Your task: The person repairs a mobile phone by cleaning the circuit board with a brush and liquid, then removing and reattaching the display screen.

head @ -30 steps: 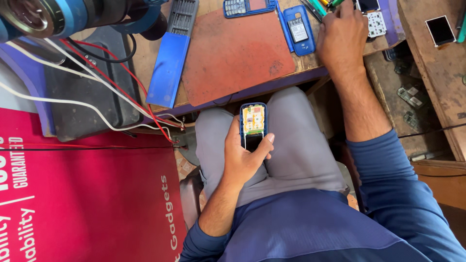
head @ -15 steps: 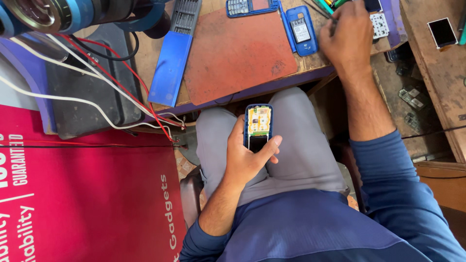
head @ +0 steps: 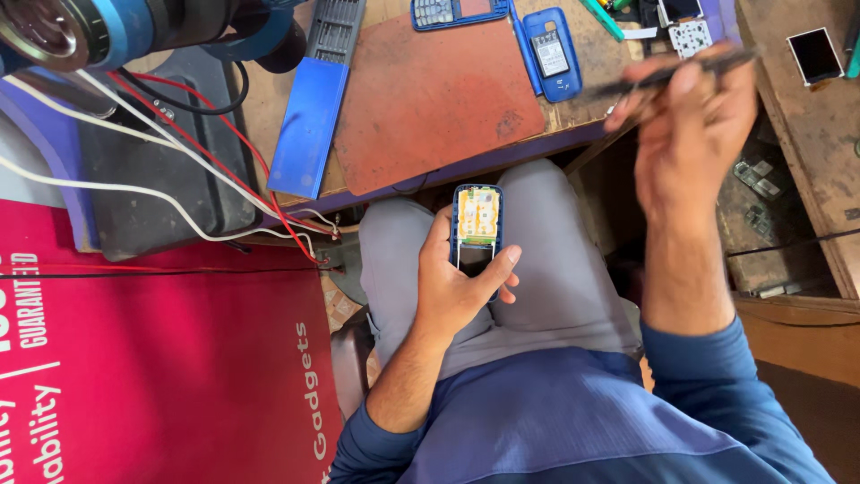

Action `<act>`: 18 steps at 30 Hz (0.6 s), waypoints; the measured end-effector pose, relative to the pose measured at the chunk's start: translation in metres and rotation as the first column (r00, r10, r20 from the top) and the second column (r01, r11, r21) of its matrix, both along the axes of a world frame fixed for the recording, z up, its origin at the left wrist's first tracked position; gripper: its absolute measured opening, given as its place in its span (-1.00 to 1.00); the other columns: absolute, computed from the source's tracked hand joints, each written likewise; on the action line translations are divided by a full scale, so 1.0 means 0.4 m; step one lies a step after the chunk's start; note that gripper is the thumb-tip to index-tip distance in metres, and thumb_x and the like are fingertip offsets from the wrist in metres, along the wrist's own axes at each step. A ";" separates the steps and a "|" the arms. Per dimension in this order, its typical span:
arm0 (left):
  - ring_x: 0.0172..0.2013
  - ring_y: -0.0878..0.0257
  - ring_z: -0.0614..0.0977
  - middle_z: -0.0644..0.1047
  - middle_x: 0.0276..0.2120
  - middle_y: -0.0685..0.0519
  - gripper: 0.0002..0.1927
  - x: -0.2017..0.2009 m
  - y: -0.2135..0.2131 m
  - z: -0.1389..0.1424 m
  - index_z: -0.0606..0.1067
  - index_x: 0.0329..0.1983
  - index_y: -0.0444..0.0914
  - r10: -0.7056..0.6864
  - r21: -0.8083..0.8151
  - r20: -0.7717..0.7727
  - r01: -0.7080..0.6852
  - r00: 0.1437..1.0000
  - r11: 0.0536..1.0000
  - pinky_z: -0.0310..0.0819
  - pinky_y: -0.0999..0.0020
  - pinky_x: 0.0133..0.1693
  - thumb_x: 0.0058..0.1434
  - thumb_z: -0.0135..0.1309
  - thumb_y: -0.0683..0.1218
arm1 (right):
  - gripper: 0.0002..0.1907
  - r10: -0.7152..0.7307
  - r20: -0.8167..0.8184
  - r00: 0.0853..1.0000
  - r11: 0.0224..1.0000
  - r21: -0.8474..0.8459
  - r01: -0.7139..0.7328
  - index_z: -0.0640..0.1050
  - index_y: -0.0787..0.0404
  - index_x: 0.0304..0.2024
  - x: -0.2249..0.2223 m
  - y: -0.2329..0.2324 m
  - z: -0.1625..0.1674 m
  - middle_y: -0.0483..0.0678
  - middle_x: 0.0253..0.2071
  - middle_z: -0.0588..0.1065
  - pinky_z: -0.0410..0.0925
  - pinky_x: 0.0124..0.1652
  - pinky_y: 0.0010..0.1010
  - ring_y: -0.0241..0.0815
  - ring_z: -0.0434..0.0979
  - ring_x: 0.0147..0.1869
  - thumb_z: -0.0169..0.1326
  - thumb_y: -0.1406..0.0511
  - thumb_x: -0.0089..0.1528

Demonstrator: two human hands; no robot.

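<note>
Phone repair workshop: wooden bench [head: 811, 134], opened phones [head: 552, 54], loose wires [head: 161, 116].

left hand [head: 457, 291] holds an opened phone [head: 477, 229]; right hand [head: 694, 112] holds a thin tool [head: 667, 76].

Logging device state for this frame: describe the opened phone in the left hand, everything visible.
The opened phone is a small bar-style handset with a blue plastic frame and its front cover off. The upper half shows a bare yellowish circuit area; the lower half holds a dark rectangular opening. It is held upright above the lap, just below the workbench edge. The left hand grips it from below, thumb on the left edge, fingers wrapping the right. Nothing else touches it.
</note>
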State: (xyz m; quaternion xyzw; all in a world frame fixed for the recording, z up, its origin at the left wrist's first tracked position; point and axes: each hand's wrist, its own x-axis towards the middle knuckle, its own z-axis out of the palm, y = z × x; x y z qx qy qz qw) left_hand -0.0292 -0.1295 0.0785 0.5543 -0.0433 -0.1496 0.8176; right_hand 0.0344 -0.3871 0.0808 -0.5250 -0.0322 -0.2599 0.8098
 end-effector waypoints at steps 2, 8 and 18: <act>-0.50 0.31 0.63 0.53 -0.32 0.02 -0.53 0.003 -0.008 0.002 0.31 0.14 -0.35 0.004 -0.001 0.004 -0.004 1.000 1.000 0.61 0.33 -0.55 0.22 0.22 -0.28 | -0.69 0.095 -0.020 0.995 0.995 0.008 -0.095 0.29 0.31 0.17 -0.047 0.016 -0.012 0.22 -0.08 0.56 0.52 -0.21 -0.25 -0.08 0.60 -0.24 0.10 0.47 0.46; -0.56 0.33 0.59 0.53 -0.39 0.04 -0.53 0.010 -0.018 0.006 0.33 0.17 -0.37 0.004 0.023 -0.005 -0.004 1.000 1.000 0.53 0.38 -0.57 0.23 0.21 -0.28 | -0.80 0.132 0.040 0.990 0.981 -0.145 -0.125 0.35 0.31 0.07 -0.143 0.059 -0.038 0.24 -0.08 0.57 0.57 0.00 -0.16 -0.01 0.66 -0.04 0.08 0.48 0.47; -0.51 0.40 0.60 0.56 -0.34 0.09 -0.46 0.015 -0.051 0.015 0.33 0.18 -0.35 0.064 0.118 0.062 -0.071 0.996 0.990 0.55 0.46 -0.49 0.16 0.27 -0.28 | -0.73 0.090 0.053 0.995 0.892 -0.448 -0.057 0.24 0.27 0.09 -0.190 0.117 -0.022 0.31 0.01 0.54 0.58 0.01 -0.25 0.03 0.66 0.04 0.02 0.52 0.44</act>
